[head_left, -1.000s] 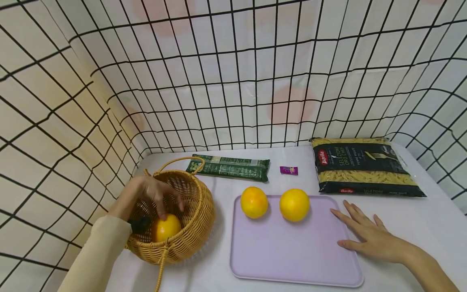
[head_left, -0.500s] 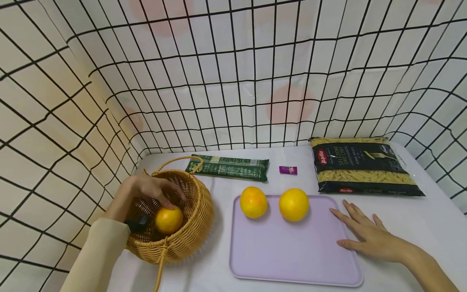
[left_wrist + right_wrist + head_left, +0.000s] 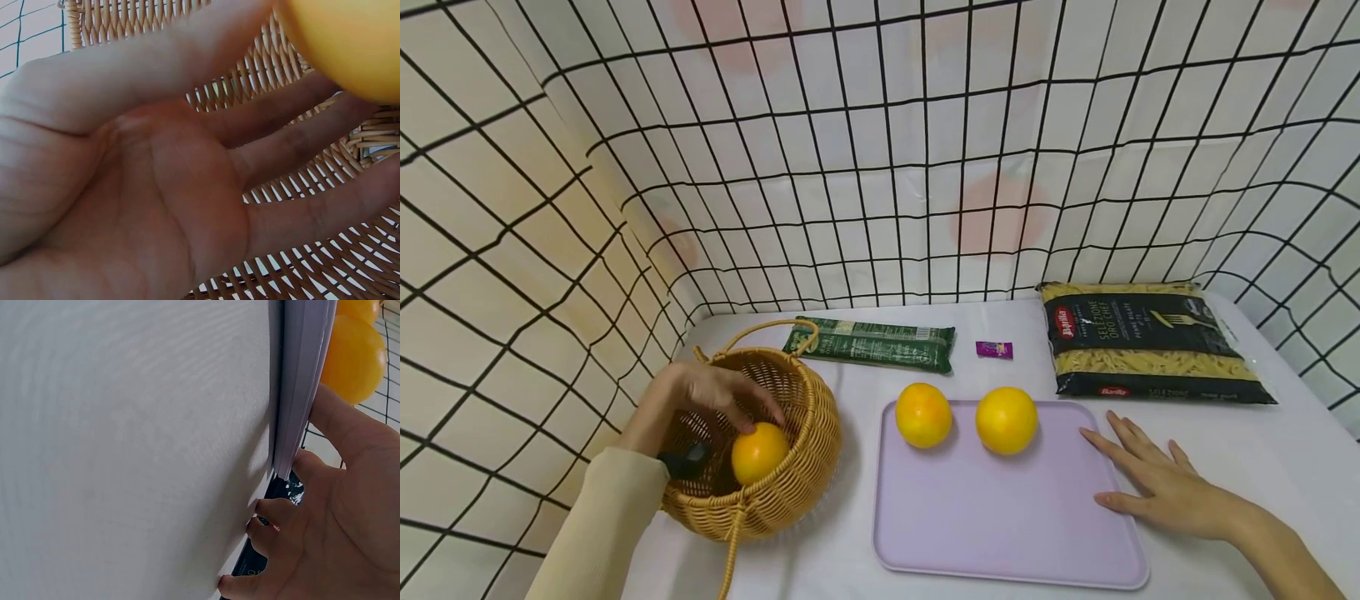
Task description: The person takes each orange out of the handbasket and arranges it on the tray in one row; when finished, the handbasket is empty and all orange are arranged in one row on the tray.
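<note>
My left hand reaches down into a round wicker basket and holds an orange inside it. In the left wrist view, the thumb and fingertips meet the orange at the upper right, with the woven wall behind. Spread flat, my right hand rests at the right edge of a lilac tray, thumb and index finger over its rim and the other fingers on the white cloth. Two more oranges, a left one and a right one, sit at the tray's far side.
Behind the basket lies a long green packet. A small purple sachet is beyond the tray, and a large bag of penne pasta lies at the back right. Black wire grid panels enclose the table on three sides.
Inside the basket, the orange has shifted right and slightly up in the head view, along with my left fingers. My right hand and the tray have stayed put.
</note>
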Available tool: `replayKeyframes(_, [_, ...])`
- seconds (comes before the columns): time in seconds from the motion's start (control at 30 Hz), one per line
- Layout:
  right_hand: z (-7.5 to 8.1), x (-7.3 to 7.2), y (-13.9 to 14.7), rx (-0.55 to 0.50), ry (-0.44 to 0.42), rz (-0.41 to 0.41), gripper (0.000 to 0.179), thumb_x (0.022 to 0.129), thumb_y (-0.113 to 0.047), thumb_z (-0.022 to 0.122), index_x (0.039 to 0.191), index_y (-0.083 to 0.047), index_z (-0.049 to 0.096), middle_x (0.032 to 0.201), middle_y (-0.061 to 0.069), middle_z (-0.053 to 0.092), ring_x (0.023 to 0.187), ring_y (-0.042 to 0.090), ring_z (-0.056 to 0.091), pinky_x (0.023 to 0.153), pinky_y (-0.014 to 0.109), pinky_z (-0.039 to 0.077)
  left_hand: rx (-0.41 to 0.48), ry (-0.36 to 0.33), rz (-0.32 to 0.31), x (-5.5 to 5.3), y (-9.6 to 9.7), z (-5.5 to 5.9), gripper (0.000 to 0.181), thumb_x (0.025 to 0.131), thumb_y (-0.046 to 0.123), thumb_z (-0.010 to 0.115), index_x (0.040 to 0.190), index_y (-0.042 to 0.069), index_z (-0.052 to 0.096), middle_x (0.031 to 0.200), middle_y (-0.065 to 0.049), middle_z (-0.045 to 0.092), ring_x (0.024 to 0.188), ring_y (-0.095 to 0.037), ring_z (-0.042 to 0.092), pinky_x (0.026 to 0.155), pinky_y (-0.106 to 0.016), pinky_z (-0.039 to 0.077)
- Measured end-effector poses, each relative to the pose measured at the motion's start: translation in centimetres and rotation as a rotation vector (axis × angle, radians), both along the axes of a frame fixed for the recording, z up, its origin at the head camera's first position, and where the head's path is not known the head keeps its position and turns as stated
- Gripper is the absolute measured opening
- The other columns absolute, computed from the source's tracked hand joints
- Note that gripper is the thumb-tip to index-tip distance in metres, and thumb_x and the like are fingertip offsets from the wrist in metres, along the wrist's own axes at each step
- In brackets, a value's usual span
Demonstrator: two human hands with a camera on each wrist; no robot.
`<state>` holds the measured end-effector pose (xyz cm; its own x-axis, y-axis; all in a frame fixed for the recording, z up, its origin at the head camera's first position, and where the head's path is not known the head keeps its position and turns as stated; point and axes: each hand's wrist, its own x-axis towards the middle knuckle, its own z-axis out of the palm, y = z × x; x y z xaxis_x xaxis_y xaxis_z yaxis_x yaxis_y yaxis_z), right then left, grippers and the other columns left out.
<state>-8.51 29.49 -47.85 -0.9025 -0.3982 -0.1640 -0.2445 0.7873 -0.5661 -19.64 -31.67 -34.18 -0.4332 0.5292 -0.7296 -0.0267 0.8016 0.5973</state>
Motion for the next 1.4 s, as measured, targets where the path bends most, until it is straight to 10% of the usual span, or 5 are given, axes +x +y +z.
replayKeyframes(0.8, [0.0,0.0,0.0,-0.009,-0.01,-0.002,0.083,0.094,-0.043,0.071,0.164,-0.029,0.027,0.169,0.034,0.005,0.153,0.06,0.001,0.105,0.088,-0.009,0.047,-0.133,-0.009,-0.2,0.1,-0.1,0.03,0.096,0.003,0.069,0.126,0.004,0.074,0.134,-0.007,0.07,0.114,-0.014,0.061,0.097,-0.027,0.054])
replayKeyframes(1.4, [0.1,-0.1,0.0,0.006,-0.011,-0.005,0.083,0.094,-0.043,0.071,0.164,-0.031,0.027,0.168,0.034,0.006,0.151,0.062,0.004,0.104,0.09,-0.006,-0.083,0.161,-0.026,0.2,0.9,0.4,0.019,0.082,0.002,0.084,0.099,0.008,0.08,0.114,-0.004,0.067,0.093,-0.017,0.049,0.079,-0.03,0.049])
